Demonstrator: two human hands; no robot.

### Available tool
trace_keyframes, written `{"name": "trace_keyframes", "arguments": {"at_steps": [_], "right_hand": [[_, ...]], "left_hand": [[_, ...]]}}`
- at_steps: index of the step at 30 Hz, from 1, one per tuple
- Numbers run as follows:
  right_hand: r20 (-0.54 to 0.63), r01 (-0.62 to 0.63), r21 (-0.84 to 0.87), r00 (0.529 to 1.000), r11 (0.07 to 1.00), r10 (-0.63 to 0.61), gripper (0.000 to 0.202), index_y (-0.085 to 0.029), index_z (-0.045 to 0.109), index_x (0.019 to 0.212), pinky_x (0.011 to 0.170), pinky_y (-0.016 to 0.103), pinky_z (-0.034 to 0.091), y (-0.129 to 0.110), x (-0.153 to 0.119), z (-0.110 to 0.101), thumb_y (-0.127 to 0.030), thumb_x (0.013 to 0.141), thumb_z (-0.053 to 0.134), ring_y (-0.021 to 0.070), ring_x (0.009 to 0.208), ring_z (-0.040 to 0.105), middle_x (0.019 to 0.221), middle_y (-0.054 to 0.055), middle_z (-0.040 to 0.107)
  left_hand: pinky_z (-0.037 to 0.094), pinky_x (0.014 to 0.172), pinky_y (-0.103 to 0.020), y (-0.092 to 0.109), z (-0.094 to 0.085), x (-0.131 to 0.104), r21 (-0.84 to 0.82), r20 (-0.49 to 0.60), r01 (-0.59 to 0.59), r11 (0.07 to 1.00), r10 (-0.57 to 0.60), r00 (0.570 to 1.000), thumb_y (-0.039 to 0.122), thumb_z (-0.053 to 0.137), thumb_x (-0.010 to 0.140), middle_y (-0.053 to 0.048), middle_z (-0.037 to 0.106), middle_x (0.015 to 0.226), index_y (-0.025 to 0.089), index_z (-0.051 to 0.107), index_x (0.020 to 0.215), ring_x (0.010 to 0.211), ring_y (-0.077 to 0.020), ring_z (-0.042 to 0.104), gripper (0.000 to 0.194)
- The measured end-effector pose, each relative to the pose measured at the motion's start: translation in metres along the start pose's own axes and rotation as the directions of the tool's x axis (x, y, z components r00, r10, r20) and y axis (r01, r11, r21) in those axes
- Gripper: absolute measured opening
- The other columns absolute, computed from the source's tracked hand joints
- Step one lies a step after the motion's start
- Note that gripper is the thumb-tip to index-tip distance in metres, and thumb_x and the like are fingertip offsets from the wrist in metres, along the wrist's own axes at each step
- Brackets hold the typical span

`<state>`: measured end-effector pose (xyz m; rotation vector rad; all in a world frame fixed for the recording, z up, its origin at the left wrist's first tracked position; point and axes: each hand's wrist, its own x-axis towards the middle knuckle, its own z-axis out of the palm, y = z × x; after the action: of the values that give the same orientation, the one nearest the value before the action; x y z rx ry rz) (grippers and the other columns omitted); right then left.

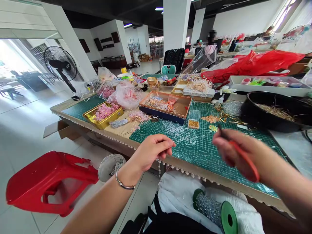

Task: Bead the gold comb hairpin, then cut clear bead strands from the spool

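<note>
My left hand (156,150), with a silver bangle at the wrist, hovers over the front edge of the green cutting mat (170,133). Its fingers are curled in a pinch, and whatever they hold is too small to make out. Smeared by motion, my right hand (234,149) grips red-handled pliers (243,159) above the mat's right part. Clear beads (180,131) lie scattered beyond my left hand. A small clear box of gold beads (193,123) stands behind them, near peach petal pieces (211,119). On my lap rests a green spool (229,217) wound with a beaded strand.
A shallow box of beaded stems (185,113) and a gold tin of pink flowers (103,115) stand at the back left. To the right is a black bowl (275,110). A red stool (48,182) and a white bucket (110,167) are on the floor.
</note>
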<state>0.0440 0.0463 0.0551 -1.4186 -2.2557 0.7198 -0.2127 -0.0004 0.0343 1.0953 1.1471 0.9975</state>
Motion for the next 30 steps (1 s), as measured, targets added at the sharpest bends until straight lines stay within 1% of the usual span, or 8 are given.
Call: {"name": "trace_keyframes", "arguments": {"at_steps": [2, 3, 5, 14, 20, 23, 26, 30], "right_hand": [[0.254, 0.050, -0.016, 0.966, 0.999, -0.044, 0.044, -0.024, 0.049, 0.085, 0.050, 0.025, 0.039, -0.013, -0.006, 0.018, -0.065, 0.087, 0.032, 0.0116, 0.053, 0.049, 0.062, -0.002, 0.054], [0.336, 0.053, -0.020, 0.941, 0.998, -0.043, 0.045, -0.024, 0.048, 0.085, 0.051, 0.025, 0.038, -0.019, -0.008, 0.026, -0.066, 0.087, 0.032, 0.0119, 0.054, 0.049, 0.064, -0.002, 0.055], [0.398, 0.051, -0.025, 0.917, 0.998, -0.037, 0.047, -0.023, 0.046, 0.082, 0.051, 0.025, 0.037, -0.028, -0.007, 0.037, -0.067, 0.087, 0.028, 0.0124, 0.055, 0.049, 0.065, -0.001, 0.056], [0.400, -0.031, 0.100, 0.916, 0.995, -0.012, 0.046, -0.022, 0.040, 0.078, 0.045, 0.023, 0.031, -0.029, 0.027, 0.043, -0.063, 0.090, 0.025, 0.0107, 0.046, 0.049, 0.057, -0.002, 0.055], [0.320, 0.053, -0.033, 0.947, 0.998, -0.040, 0.041, -0.023, 0.046, 0.076, 0.050, 0.025, 0.032, -0.018, 0.048, 0.045, -0.061, 0.088, 0.036, 0.0127, 0.055, 0.048, 0.064, -0.002, 0.056], [0.327, 0.074, -0.094, 0.944, 0.993, -0.040, 0.042, -0.023, 0.045, 0.073, 0.049, 0.025, 0.031, -0.012, 0.060, 0.047, -0.061, 0.088, 0.035, 0.0130, 0.054, 0.048, 0.062, -0.002, 0.056], [0.338, 0.108, -0.128, 0.939, 0.986, -0.059, 0.043, -0.022, 0.046, 0.071, 0.049, 0.024, 0.030, -0.003, 0.076, 0.051, -0.061, 0.087, 0.037, 0.0135, 0.054, 0.050, 0.062, -0.001, 0.057], [0.296, 0.153, -0.125, 0.949, 0.980, -0.110, 0.043, -0.021, 0.049, 0.069, 0.049, 0.024, 0.030, 0.007, 0.096, 0.060, -0.059, 0.087, 0.038, 0.0134, 0.055, 0.051, 0.061, 0.001, 0.058]], "left_hand": [[0.027, 0.048, -0.019, 0.000, 0.003, 0.005, 0.010, -0.020, -0.033, 0.999, 0.033, 0.999, 0.030, 0.058, 0.085, 0.000, 0.058, 0.066, 0.013, 0.066, 0.083, 0.051, -0.0043, 0.043, 0.018], [0.027, 0.048, -0.019, 0.000, 0.004, 0.007, 0.020, -0.025, -0.055, 0.998, 0.055, 0.998, 0.029, 0.057, 0.085, 0.000, 0.058, 0.065, 0.013, 0.066, 0.084, 0.052, -0.0044, 0.042, 0.018], [0.025, 0.048, -0.020, 0.000, 0.006, 0.011, 0.040, -0.026, -0.089, 0.995, 0.090, 0.996, 0.028, 0.056, 0.086, 0.001, 0.056, 0.064, 0.014, 0.067, 0.087, 0.052, -0.0047, 0.039, 0.018], [0.024, 0.049, -0.021, -0.001, 0.007, 0.030, 0.124, -0.008, -0.104, 0.987, 0.106, 0.994, 0.030, 0.056, 0.086, 0.003, 0.052, 0.059, 0.016, 0.068, 0.094, 0.052, -0.0062, 0.038, 0.020], [0.033, 0.055, -0.021, -0.002, 0.004, 0.046, 0.205, -0.020, -0.102, 0.973, 0.109, 0.994, 0.024, 0.055, 0.084, 0.002, 0.056, 0.063, 0.018, 0.068, 0.094, 0.061, -0.0093, 0.049, 0.018], [0.035, 0.058, -0.022, -0.003, 0.000, 0.056, 0.257, -0.020, -0.091, 0.962, 0.099, 0.995, 0.024, 0.054, 0.084, 0.002, 0.056, 0.063, 0.018, 0.068, 0.094, 0.062, -0.0101, 0.051, 0.018], [0.034, 0.056, -0.022, -0.007, -0.006, 0.068, 0.289, -0.017, -0.060, 0.955, 0.067, 0.998, 0.024, 0.054, 0.083, 0.002, 0.056, 0.063, 0.019, 0.068, 0.094, 0.061, -0.0105, 0.051, 0.019], [0.030, 0.052, -0.022, -0.013, -0.013, 0.082, 0.278, -0.039, -0.012, 0.960, 0.024, 0.999, 0.025, 0.053, 0.082, 0.002, 0.054, 0.061, 0.018, 0.068, 0.093, 0.059, -0.0101, 0.048, 0.020]]}}
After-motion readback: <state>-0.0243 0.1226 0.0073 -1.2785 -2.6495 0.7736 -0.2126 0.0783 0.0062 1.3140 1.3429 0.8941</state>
